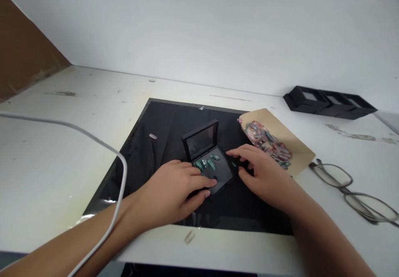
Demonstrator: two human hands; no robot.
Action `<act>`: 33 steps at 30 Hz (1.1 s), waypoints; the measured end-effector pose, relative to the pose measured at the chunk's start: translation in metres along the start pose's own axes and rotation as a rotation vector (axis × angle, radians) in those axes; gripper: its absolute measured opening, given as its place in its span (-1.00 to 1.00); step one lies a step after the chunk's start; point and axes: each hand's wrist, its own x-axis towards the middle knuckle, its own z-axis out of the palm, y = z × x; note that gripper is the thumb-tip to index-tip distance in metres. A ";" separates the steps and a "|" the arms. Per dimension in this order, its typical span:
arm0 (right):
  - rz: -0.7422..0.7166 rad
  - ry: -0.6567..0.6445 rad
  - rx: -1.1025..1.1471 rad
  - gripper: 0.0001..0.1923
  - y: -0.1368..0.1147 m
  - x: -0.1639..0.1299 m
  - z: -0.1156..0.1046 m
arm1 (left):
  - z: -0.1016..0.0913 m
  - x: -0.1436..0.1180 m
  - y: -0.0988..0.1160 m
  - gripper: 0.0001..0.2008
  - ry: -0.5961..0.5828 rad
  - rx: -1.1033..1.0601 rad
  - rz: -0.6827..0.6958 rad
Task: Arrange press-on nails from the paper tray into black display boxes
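A small black display box (224,175) lies open on the black mat, its windowed lid (202,140) tilted up at the back. Several glossy green pieces that look like false nails (211,164) sit on its grey pad, one of them with sparkling stones. My left hand (174,187) grips the box at its front left, index fingertip on the pad and thumb by the front edge. At the box's right side is my right hand (264,173), thumb and fingers apart with nothing clearly held. A tiny shiny bit shows near those fingertips, too small to name.
Beige paper (291,144) at the right carries a pile of multicoloured glossy pieces (269,142). Black open-topped boxes (330,102) stand by the wall. Eyeglasses (346,189) lie at the right. A white cable (123,173) crosses my left forearm. One pale piece (153,136) rests on the mat (174,119).
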 end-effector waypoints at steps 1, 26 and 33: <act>0.007 -0.033 -0.016 -0.60 0.001 0.000 -0.002 | 0.000 0.000 0.000 -0.74 0.004 -0.006 -0.009; 0.014 -0.030 0.030 -0.89 0.004 0.001 -0.007 | -0.010 -0.001 -0.004 -0.76 -0.043 -0.020 -0.042; -0.228 0.383 0.116 -0.86 -0.006 0.000 0.002 | -0.009 -0.001 -0.006 -0.77 -0.051 -0.014 -0.029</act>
